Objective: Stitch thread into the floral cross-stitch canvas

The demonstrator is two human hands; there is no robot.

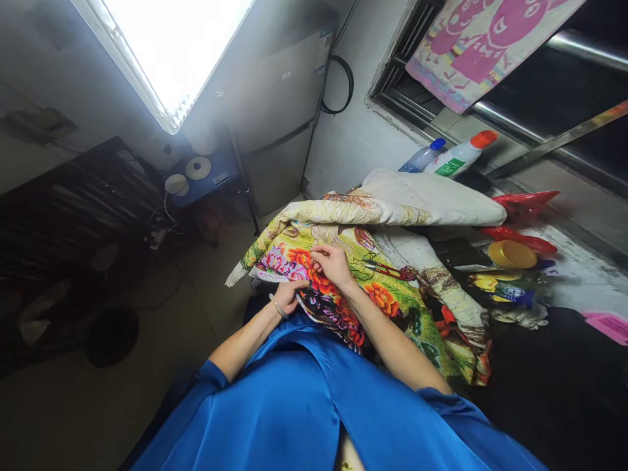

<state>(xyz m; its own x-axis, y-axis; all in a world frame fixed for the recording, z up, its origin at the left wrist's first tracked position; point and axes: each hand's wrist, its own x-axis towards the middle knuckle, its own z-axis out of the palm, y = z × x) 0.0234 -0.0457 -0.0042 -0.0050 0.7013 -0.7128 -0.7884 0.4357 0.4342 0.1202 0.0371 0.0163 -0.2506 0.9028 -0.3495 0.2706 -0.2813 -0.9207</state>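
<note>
A large embroidered cloth [383, 299] with orange, pink and green flower patterns lies across my lap, its upper part rolled. My left hand [287, 296], with a bangle at the wrist, grips the cloth's near left edge, the fingers partly hidden beneath it. Just above the orange flowers, my right hand [333, 265] is closed in a pinch; what sits between the fingertips is too small to make out. Red-handled thread snips [387, 269] rest on the cloth to the right of that hand, beside dark thread.
Right of the cloth are a gold-lidded jar [513, 254], red plastic bags [524, 204] and bottles [454, 159] below a barred window. A bright lamp [167, 52] hangs upper left. Behind stand a fridge [275, 98] and a small blue table [209, 186].
</note>
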